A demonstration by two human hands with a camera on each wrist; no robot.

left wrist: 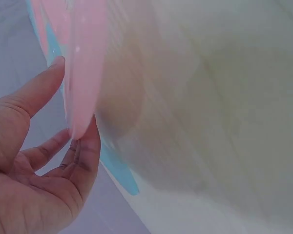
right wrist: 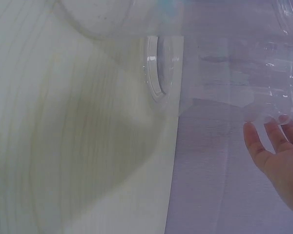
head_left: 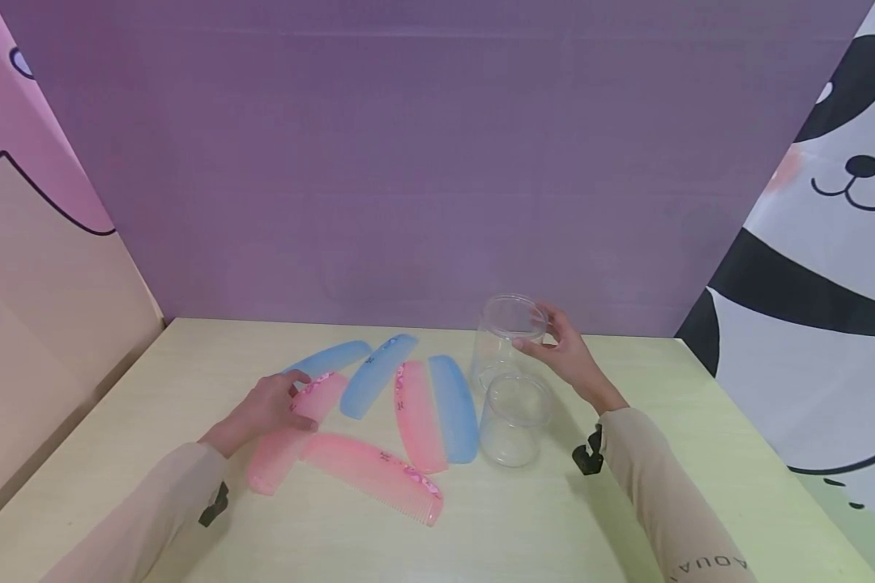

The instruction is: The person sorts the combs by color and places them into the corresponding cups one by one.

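On the left of the table, my left hand [head_left: 268, 406] pinches a pink comb [head_left: 277, 457] between thumb and fingers. The left wrist view shows this comb [left wrist: 86, 73] edge-on, with fingertips against it. Close by lie a second pink comb [head_left: 375, 471] and a blue comb [head_left: 331, 356]. My right hand [head_left: 570, 356] holds a clear plastic cup [head_left: 492, 356] near its rim, thumb on the near side. In the right wrist view, fingertips [right wrist: 251, 134] touch that cup's wall. Another clear cup [head_left: 510, 445] stands just in front of it.
Between the hands lie a blue comb [head_left: 377, 376], a pink comb [head_left: 417, 417] and another blue comb [head_left: 454, 409]. A purple backdrop [head_left: 437, 162] rises behind the pale table [head_left: 525, 526]. A panda print [head_left: 838, 267] covers the right side.
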